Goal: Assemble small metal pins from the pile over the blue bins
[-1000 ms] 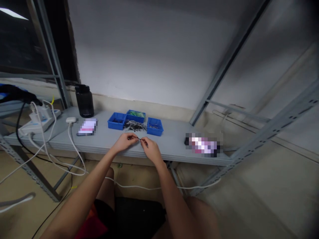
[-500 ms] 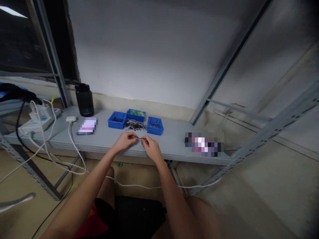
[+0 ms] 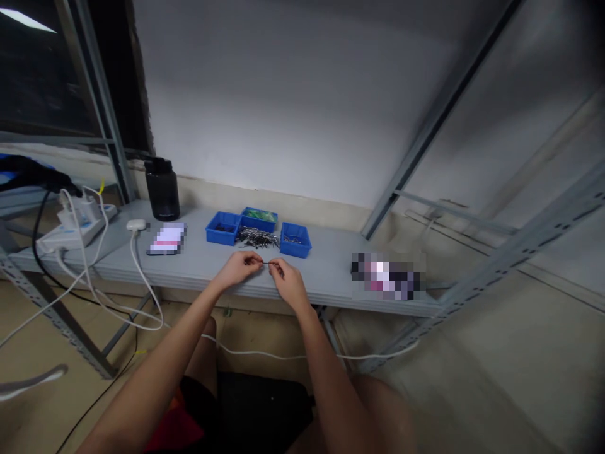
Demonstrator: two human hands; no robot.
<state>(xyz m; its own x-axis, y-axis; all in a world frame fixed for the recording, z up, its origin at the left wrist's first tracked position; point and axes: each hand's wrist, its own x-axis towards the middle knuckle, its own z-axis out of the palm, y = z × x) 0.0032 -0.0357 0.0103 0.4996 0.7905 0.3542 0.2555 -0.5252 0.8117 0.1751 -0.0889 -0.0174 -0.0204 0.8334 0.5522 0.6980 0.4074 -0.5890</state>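
Between my two hands, near the front edge of the grey shelf (image 3: 193,261), spans a small thin dark piece (image 3: 266,263). My left hand (image 3: 242,266) pinches its left end, and my right hand (image 3: 285,276) pinches its right end. Just behind the hands lies a loose pile of thin silver and black parts (image 3: 258,238). Around the pile stand a left blue bin (image 3: 221,238) with dark parts, a back blue bin (image 3: 259,222) with green contents, and a right blue bin (image 3: 295,248) with some thin parts.
A black bottle (image 3: 162,192) stands at the back left, near a blurred phone (image 3: 167,238) and a white charger (image 3: 137,225). A power strip (image 3: 70,233) with cables lies far left. Another blurred object (image 3: 385,277) lies at the right. A white cable hangs below the front edge.
The view has shifted very slightly. Both hands keep the same pinch on the thin dark piece, with no clear movement.
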